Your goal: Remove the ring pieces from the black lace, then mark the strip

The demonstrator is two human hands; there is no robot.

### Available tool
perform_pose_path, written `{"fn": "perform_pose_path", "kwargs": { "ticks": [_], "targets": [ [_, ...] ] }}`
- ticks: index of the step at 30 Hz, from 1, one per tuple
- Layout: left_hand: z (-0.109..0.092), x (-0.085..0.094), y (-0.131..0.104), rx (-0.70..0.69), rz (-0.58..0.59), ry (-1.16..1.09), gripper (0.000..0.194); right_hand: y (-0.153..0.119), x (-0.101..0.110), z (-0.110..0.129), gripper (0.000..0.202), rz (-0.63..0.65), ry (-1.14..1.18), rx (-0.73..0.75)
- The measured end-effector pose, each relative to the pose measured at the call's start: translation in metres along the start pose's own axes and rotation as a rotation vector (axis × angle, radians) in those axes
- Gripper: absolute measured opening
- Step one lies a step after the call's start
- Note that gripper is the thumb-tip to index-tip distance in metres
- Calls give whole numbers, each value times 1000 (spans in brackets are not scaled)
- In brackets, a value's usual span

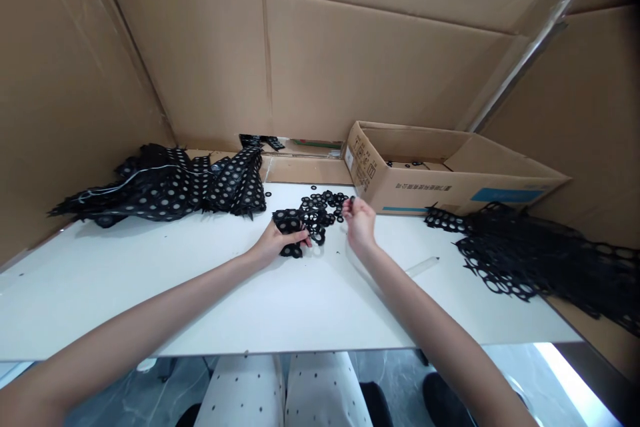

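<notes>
My left hand (277,240) grips a small black perforated sheet (289,219) with rows of round holes, thumb on top and fingers underneath. Just to the right, my right hand (360,219) is raised a little over the table with its fingertips pinched on a small black ring (352,199). Between and behind the hands lies a loose pile of black rings (327,200) on the white table. Part of the pile is hidden by the sheet.
A bundle of black dotted sheets (165,190) lies at the left. An open cardboard box (425,183) with a few rings inside stands behind right. Black perforated scraps (530,247) drape over the right edge. A clear pen-like stick (423,267) lies near my right forearm.
</notes>
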State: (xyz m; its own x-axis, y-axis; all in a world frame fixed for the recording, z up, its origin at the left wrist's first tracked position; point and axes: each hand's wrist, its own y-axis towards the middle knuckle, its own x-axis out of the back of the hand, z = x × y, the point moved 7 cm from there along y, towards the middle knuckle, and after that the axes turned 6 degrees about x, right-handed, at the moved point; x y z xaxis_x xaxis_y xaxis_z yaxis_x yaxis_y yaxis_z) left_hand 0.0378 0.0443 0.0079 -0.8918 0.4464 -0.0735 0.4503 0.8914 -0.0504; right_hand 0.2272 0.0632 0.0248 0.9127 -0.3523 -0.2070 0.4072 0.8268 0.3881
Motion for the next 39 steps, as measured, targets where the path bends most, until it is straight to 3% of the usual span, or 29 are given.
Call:
{"fn": "perform_pose_path", "kwargs": {
  "ticks": [1, 3, 6, 10, 12, 17, 19, 23, 29, 34, 39],
  "targets": [
    [1, -1, 0, -1, 17, 7, 28, 7, 9, 1, 37, -37, -54, 38],
    [1, -3, 0, -15, 59, 15, 27, 14, 15, 1, 31, 32, -229, 73],
    [0, -5, 0, -41, 106, 23, 27, 9, 3, -4, 18, 237, -479, 104],
    [-10, -4, -3, -132, 61, 129, 32, -2, -10, 7, 20, 294, -580, 214],
    [-15, -8, -7, -169, 74, 212, 39, -6, -16, 7, 22, 381, -509, 99],
    [-20, -23, -22, -309, 185, 489, 57, -39, -39, -4, 58, 657, -29, -513],
    [-19, -31, -28, -396, 264, 620, 58, -52, -48, -1, 59, 734, 91, -608],
    [-14, -38, -32, -524, 358, 798, 58, -53, -53, 7, 43, 719, 134, -459],
    [-21, -25, -21, -529, 258, 766, 80, -29, -43, 18, 59, 581, 197, -222],
    [-24, -1, -4, -374, 110, 456, 65, -14, -31, 32, 57, 509, 258, -62],
    [-21, 17, 5, -231, -133, 72, 55, -33, -48, 36, 50, 737, 272, -36]
  ]
}}
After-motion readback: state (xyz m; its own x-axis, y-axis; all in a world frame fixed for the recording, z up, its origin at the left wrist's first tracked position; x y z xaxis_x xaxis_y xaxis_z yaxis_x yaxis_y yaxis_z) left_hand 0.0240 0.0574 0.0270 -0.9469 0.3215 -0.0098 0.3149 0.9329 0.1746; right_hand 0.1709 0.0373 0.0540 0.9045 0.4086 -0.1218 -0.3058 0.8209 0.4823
